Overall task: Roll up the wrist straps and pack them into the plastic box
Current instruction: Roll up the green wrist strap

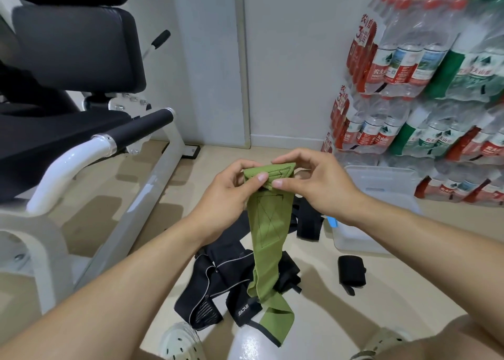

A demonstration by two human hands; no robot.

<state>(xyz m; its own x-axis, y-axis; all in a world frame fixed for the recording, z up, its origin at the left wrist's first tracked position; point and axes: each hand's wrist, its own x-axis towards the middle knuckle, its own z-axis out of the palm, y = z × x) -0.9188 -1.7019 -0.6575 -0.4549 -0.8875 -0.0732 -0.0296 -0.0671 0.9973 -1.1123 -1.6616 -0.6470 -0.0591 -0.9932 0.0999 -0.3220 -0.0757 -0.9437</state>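
A long green wrist strap [268, 231] hangs in front of me, its top end folded over. My left hand [231, 193] pinches that folded end from the left, thumb on the front. My right hand [311, 185] pinches it from the right with thumb and fingers. The strap's tail trails down to the floor. Under it lies a heap of black straps [221, 286]. One rolled black strap [351, 275] lies on the floor to the right. The clear plastic box [360, 239] stands on the floor behind my right forearm, its lid [381, 179] leaning behind it.
A white and black gym machine [81, 130] fills the left side. Stacked packs of water bottles [425, 81] stand against the wall at right. My shoes [182, 343] show at the bottom edge.
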